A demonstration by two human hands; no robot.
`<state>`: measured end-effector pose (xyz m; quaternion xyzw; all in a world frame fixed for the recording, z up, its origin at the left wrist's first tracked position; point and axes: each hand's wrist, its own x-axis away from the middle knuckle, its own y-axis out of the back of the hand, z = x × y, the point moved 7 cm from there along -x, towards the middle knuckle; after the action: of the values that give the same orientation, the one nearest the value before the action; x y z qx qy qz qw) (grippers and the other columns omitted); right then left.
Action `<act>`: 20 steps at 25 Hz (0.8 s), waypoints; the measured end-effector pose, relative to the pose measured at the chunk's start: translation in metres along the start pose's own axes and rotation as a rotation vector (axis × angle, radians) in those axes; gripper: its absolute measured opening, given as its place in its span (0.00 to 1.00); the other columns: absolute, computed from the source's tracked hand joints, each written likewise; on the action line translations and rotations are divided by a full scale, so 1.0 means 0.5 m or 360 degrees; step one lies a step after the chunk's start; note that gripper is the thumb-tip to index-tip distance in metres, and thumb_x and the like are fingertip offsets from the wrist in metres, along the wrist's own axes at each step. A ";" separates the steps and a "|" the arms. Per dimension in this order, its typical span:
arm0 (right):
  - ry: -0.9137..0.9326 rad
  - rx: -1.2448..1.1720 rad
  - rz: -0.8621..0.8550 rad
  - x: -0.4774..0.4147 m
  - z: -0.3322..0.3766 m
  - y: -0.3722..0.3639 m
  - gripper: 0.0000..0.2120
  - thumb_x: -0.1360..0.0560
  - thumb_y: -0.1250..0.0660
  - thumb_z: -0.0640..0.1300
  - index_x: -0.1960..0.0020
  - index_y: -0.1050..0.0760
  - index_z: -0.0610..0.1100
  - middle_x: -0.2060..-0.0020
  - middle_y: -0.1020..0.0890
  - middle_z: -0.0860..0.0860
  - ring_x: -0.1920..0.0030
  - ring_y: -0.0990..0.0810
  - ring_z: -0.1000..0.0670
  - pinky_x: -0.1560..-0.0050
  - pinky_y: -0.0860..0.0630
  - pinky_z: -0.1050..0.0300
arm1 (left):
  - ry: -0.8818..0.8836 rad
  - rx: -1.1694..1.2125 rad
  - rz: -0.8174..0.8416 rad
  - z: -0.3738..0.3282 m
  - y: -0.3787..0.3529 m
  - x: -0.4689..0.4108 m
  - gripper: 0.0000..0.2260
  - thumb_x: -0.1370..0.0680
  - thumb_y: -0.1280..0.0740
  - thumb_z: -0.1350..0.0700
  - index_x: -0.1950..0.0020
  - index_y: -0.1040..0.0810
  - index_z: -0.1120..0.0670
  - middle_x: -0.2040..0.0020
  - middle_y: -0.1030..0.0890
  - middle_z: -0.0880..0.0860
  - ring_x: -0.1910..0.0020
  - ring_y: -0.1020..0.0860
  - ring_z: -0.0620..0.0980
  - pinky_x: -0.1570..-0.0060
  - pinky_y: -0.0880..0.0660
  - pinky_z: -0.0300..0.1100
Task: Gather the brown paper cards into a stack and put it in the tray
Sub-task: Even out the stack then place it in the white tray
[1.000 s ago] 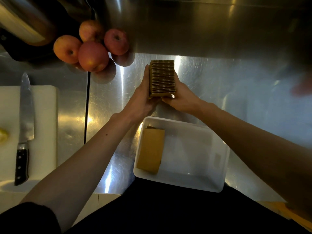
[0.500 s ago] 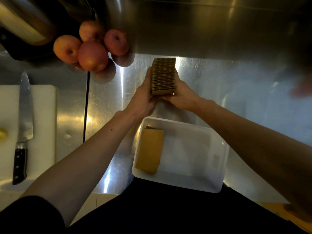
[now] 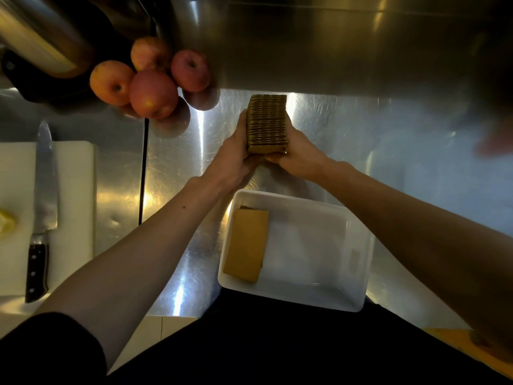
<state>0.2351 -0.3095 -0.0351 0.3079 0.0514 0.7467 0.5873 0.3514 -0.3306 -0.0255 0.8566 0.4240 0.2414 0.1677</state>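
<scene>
At twelve o'clock from the tray (image 3: 361, 276), out over the steel worktop (image 3: 177, 168), both my bare forearms stretch forward and meet around the stack of brown cards (image 3: 267, 122). My left hand (image 3: 236, 159) lies flat against the stack's nine o'clock side, palm turned in, its fingers (image 3: 243, 120) running along the cards' edges. My right hand (image 3: 298, 155) presses the three o'clock side the same way, so the fingers of both hands are closed on the stack and squeeze it between them. The thumbs tuck under the near end. The cards stand on edge, packed tight, their ridged edges facing up at me.

The white tray sits near my body at six o'clock from my hands, apart from them, and one pile of brown cards (image 3: 247, 245) already lies flat in its nine o'clock side. Four apples (image 3: 152, 93) cluster at ten o'clock. A knife (image 3: 41, 212) rests on a white cutting board (image 3: 75, 195) at eight o'clock.
</scene>
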 end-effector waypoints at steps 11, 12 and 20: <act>0.0106 -0.0076 -0.0098 0.075 0.061 0.092 0.42 0.30 0.25 0.51 0.24 0.43 0.48 0.29 0.30 0.51 0.30 0.31 0.51 0.32 0.33 0.55 | -0.0143 0.0101 0.0105 -0.112 0.059 0.023 0.42 0.36 0.26 0.42 0.27 0.36 0.58 0.36 0.23 0.54 0.38 0.23 0.51 0.37 0.26 0.43; 0.0089 -0.0096 -0.0091 0.091 0.065 0.101 0.41 0.30 0.25 0.50 0.24 0.43 0.48 0.29 0.30 0.50 0.31 0.31 0.51 0.33 0.33 0.56 | -0.0139 0.0090 0.0151 -0.124 0.064 0.026 0.44 0.38 0.26 0.39 0.28 0.35 0.57 0.35 0.23 0.54 0.38 0.23 0.51 0.37 0.25 0.47; 0.0042 -0.0295 -0.0111 0.237 0.096 0.139 0.33 0.28 0.28 0.52 0.27 0.36 0.49 0.38 0.23 0.53 0.42 0.22 0.53 0.42 0.23 0.56 | 0.0049 0.0158 0.0271 -0.204 0.071 0.092 0.41 0.42 0.21 0.40 0.32 0.30 0.50 0.40 0.21 0.46 0.44 0.21 0.44 0.42 0.22 0.49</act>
<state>0.1871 -0.2365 0.0814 0.2405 0.0005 0.7313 0.6382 0.3417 -0.3055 0.0888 0.8930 0.3636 0.2466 0.0974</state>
